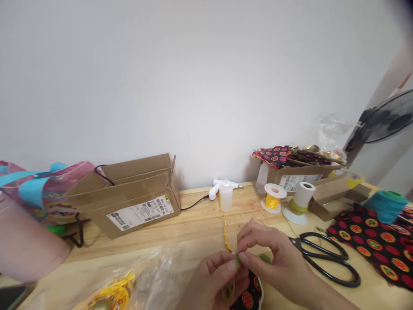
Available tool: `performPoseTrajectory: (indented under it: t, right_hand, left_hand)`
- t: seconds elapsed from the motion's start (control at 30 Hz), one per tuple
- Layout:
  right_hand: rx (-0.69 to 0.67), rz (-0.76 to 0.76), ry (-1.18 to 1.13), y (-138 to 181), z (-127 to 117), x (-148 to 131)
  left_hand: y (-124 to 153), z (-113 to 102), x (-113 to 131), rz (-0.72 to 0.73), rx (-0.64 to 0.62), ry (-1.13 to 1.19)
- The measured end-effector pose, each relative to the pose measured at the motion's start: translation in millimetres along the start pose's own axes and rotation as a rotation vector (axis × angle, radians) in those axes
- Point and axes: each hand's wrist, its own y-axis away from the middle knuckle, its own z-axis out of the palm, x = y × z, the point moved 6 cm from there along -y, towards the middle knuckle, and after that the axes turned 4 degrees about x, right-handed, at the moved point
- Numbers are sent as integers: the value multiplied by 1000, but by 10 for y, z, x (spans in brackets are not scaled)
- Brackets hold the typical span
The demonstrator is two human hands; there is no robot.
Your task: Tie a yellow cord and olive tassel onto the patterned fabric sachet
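Observation:
Low in the middle of the view, my left hand [211, 280] and my right hand [274, 258] meet fingertip to fingertip. Both pinch a small green bead or knot [238, 259] on a yellow cord [226, 232] that runs away across the wooden table [193, 224]. A second green piece [265, 258] shows beside my right fingers. Under my left hand lies a bit of black patterned cloth [251, 297] with red and orange circles. A yellow cord spool [273, 197] and a white spool with green cord [298, 202] stand just beyond.
Black scissors [329, 256] lie to the right, next to black patterned fabric [377, 245]. A white bottle [226, 194], a glue gun [217, 187], two cardboard boxes [132, 198] [300, 176], a clear bag with yellow cord [119, 288], a pink bag [41, 189] and a fan [383, 120] surround the work.

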Motion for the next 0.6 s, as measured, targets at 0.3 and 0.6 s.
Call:
performPoseTrajectory:
  t: [0.3, 0.6]
  right_hand:
    - [27, 100, 67, -2, 16, 91]
    - [16, 138, 86, 5, 26, 95]
  left_hand:
    - [22, 88, 28, -109, -140, -102]
    - [22, 24, 26, -147, -130, -186]
